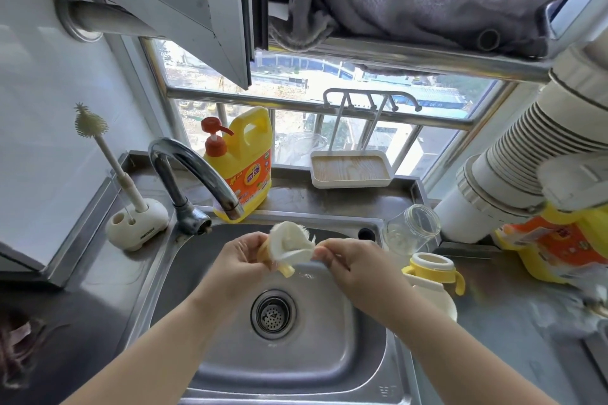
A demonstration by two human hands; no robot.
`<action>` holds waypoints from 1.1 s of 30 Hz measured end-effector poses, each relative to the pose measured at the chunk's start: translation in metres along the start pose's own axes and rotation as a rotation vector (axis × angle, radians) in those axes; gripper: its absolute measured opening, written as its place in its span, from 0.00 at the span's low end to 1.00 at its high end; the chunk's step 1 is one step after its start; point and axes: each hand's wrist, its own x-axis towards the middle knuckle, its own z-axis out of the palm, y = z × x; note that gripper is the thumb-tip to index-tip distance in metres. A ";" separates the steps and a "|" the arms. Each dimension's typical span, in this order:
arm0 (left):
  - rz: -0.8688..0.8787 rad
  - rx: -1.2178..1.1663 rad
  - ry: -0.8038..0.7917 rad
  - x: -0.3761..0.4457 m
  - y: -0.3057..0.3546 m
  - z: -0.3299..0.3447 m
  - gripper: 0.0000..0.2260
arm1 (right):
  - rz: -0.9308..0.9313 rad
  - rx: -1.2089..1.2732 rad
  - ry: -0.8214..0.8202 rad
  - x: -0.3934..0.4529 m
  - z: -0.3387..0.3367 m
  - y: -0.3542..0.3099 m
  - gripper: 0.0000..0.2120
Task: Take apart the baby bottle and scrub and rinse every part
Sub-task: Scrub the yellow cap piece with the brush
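Over the steel sink (345, 355), both my hands hold a small cream and yellow bottle part (289, 248). My left hand (241, 260) grips its yellow end. My right hand (348, 265) pinches its right side between thumb and fingers. The clear glass bottle body (411, 228) lies tilted on the sink's right rim. The yellow handled collar (432, 268) stands in front of it, over a cream cap (437, 301). A cream bottle brush (98, 138) stands upright in its holder (136, 225) on the left counter.
A chrome tap (194, 171) curves over the sink's back left, with no water running. A yellow dish soap jug (243, 161) stands behind it. A white wooden-floored tray rack (350, 169) sits on the sill. Another yellow jug (552, 246) and a white pipe (526, 158) crowd the right counter.
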 end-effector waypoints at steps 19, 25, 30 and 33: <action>-0.091 -0.011 -0.072 0.000 0.003 -0.004 0.08 | 0.159 -0.008 0.024 -0.014 0.000 0.026 0.12; -0.035 -0.131 -0.085 -0.001 0.000 -0.006 0.11 | 0.115 0.064 0.034 -0.008 -0.002 0.017 0.11; 0.019 -0.029 -0.113 -0.003 -0.001 -0.001 0.07 | 0.070 0.139 0.043 -0.005 -0.002 0.012 0.11; 0.024 -0.069 -0.120 -0.002 -0.003 -0.001 0.09 | 0.132 0.168 0.037 0.000 -0.003 0.017 0.11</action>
